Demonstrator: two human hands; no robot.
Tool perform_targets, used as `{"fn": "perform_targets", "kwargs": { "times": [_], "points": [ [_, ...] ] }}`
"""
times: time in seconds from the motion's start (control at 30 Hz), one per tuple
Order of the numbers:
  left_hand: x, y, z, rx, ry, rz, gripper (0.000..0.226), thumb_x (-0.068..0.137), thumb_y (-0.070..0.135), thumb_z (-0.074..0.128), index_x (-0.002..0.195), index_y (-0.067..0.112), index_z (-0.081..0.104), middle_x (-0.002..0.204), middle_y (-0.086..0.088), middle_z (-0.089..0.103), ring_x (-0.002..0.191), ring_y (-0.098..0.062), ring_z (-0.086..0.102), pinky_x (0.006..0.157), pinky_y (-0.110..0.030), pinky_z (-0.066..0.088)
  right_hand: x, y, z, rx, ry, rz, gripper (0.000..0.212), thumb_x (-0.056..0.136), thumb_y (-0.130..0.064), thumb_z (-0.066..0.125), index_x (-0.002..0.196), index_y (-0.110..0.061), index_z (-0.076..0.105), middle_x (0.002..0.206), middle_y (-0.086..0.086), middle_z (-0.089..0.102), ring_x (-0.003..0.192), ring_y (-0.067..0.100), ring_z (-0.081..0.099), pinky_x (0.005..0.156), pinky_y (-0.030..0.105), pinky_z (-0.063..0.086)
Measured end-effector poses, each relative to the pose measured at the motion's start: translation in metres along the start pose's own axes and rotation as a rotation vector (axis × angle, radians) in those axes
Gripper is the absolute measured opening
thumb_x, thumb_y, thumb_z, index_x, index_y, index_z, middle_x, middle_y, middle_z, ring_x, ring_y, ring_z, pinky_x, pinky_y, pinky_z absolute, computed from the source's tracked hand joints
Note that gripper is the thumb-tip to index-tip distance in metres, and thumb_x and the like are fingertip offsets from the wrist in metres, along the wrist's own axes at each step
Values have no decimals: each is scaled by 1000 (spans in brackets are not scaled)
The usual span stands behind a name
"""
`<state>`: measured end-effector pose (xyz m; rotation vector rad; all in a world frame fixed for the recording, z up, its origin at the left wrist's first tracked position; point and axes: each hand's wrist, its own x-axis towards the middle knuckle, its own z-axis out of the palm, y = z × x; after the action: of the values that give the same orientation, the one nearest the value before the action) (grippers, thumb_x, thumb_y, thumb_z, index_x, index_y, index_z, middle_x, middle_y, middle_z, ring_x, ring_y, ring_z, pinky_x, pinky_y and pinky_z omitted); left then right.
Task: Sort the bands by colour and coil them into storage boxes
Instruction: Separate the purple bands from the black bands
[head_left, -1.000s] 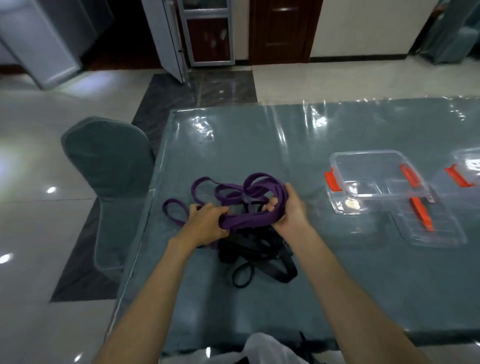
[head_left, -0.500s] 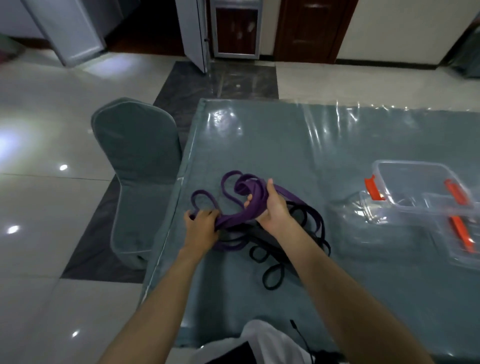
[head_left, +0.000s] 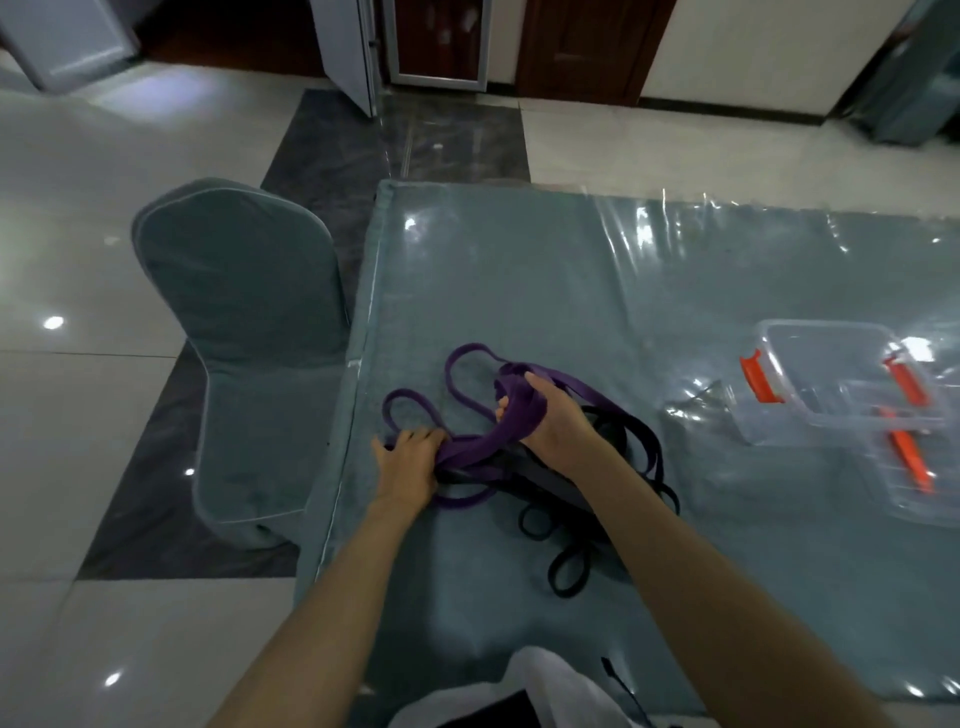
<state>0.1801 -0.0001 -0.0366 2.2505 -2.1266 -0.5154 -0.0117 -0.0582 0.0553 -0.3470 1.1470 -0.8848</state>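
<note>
A tangle of purple bands (head_left: 470, 447) lies near the table's left edge, with loops spreading to the far left. Black bands (head_left: 641, 457) lie under and to the right of them, with loops trailing toward me. My right hand (head_left: 553, 415) grips a bunch of the purple bands, lifted slightly. My left hand (head_left: 410, 460) holds the lower end of the same bunch against the table, fingers curled round it. A clear storage box (head_left: 831, 374) with orange clips stands at the right.
The table (head_left: 519, 291) wears a grey-green cloth under clear plastic. A covered chair (head_left: 244, 338) stands close to the table's left edge. A second clear lid or box (head_left: 914, 467) with orange clips lies beside the first, at the right edge.
The view has swung left and down, so the boxes sit further right. My hands have drawn a little apart along the purple bunch, the left one lower on the table.
</note>
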Motion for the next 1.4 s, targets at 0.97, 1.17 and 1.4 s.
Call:
{"fn": "perform_targets", "kwargs": {
  "times": [0.97, 1.17, 1.4],
  "points": [
    [0, 8, -88, -928, -112, 263, 18, 89, 22, 85, 85, 31, 70, 71, 4, 75, 64, -6, 69, 67, -20, 52, -32, -55, 27, 84, -36, -154, 36, 109, -30, 52, 134, -4, 57, 104, 16, 70, 83, 26, 73, 61, 35, 63],
    [-21, 6, -125, -609, -123, 261, 19, 88, 31, 85, 85, 29, 66, 69, 9, 72, 63, -12, 69, 67, -33, 55, -46, -52, 20, 142, -78, -131, 30, 110, -33, 50, 118, -7, 63, 91, 14, 76, 82, 28, 75, 76, 41, 58],
    [-49, 7, -156, -119, 40, 235, 22, 90, 46, 75, 109, 35, 72, 92, 8, 75, 93, -22, 69, 69, -32, 45, -59, -39, 18, 215, -123, -72, 29, 110, -31, 52, 113, -5, 64, 81, 14, 80, 69, 30, 79, 56, 34, 62]
  ]
}}
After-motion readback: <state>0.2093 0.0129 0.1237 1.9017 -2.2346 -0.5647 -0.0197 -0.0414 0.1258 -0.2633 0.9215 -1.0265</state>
